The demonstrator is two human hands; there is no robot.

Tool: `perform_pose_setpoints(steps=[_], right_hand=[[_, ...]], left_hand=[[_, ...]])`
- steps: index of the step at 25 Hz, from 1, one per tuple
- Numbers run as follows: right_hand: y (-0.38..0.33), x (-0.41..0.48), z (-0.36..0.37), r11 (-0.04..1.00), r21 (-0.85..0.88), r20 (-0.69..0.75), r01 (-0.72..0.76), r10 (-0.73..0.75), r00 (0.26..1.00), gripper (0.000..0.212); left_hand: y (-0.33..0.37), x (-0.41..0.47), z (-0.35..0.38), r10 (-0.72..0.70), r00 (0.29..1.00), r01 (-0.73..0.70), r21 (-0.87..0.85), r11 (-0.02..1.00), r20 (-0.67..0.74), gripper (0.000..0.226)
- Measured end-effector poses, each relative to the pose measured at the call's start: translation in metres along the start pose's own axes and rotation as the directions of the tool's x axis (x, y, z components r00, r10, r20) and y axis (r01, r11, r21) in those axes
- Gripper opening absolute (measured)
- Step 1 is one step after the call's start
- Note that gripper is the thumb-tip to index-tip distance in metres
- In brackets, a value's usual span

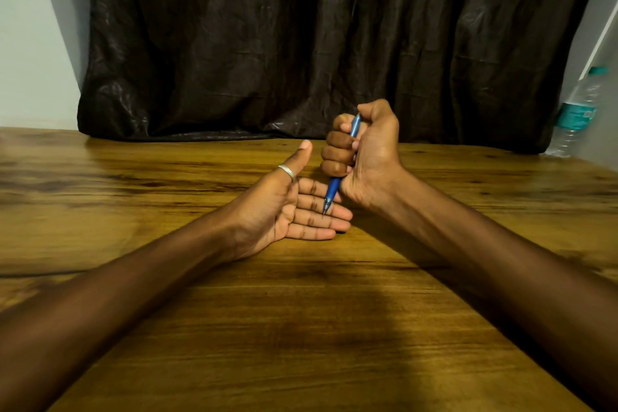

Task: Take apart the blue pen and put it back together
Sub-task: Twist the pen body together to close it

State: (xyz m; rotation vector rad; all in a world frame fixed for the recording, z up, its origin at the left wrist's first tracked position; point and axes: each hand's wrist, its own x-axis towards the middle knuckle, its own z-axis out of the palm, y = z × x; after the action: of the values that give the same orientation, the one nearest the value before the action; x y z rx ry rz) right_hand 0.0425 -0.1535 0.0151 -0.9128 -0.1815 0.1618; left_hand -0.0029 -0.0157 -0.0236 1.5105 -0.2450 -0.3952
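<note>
From the head camera, the slim blue plastic pen (334, 187) stood nearly upright above the brown wood-grain table (301, 328), wrapped in the fist of the right hand (363, 157). That hand was closed tight around the barrel, fingers curled over its middle and thumb folded across the top. The left hand (294, 207) lay flat and spread beneath it, palm up, thumb raised and wearing a thin silver ring (287, 172). The pen's metal tip pointed down at the left fingers (317, 211); whether it touched them could not be told.

The pen looked light and stiff, a smooth hard tube that would likely slip if pinched loosely. The darker blue section near the tip appeared to be a grip sleeve, probably the surest place to hold while twisting the front end against the upper barrel. Any spring or refill inside would be small and apt to roll away, which may be why the open palm waited below.

Much was concealed. The fist covered the barrel's middle, so no joint or seam showed, and the thumb hid the upper end, leaving a clicker or cap unconfirmed. At the right edge a clear plastic water bottle with a teal label (577, 110) was partly cut off. A crumpled dark cloth (301, 43) hung behind the table.
</note>
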Motion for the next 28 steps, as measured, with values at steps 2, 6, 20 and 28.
perform_pose_setpoints(steps=[2, 6, 20, 28], right_hand=[[0.0007, -0.0001, -0.0001, 1.000, -0.007, -0.003, 0.003, -0.003, 1.000, 0.044], [0.0010, -0.0008, -0.0001, 1.000, -0.008, -0.011, 0.001, -0.001, 1.000, 0.044], [0.0023, 0.0000, -0.0001, 1.000, -0.020, -0.033, -0.006, 0.005, 0.999, 0.044], [0.0019, 0.0021, -0.0010, 1.000, -0.023, -0.042, -0.010, 0.009, 0.999, 0.043]], left_hand=[[0.0000, -0.0001, 0.0003, -0.002, 1.000, 0.002, 0.000, 1.000, -0.001, 0.087], [-0.0003, -0.0004, 0.0000, 0.000, 1.000, 0.000, 0.010, 1.000, 0.004, 0.087], [0.0010, -0.0011, 0.0021, -0.007, 1.000, 0.007, 0.013, 1.000, 0.000, 0.087], [0.0000, -0.0014, 0.0017, 0.001, 1.000, -0.001, 0.031, 1.000, 0.008, 0.087]])
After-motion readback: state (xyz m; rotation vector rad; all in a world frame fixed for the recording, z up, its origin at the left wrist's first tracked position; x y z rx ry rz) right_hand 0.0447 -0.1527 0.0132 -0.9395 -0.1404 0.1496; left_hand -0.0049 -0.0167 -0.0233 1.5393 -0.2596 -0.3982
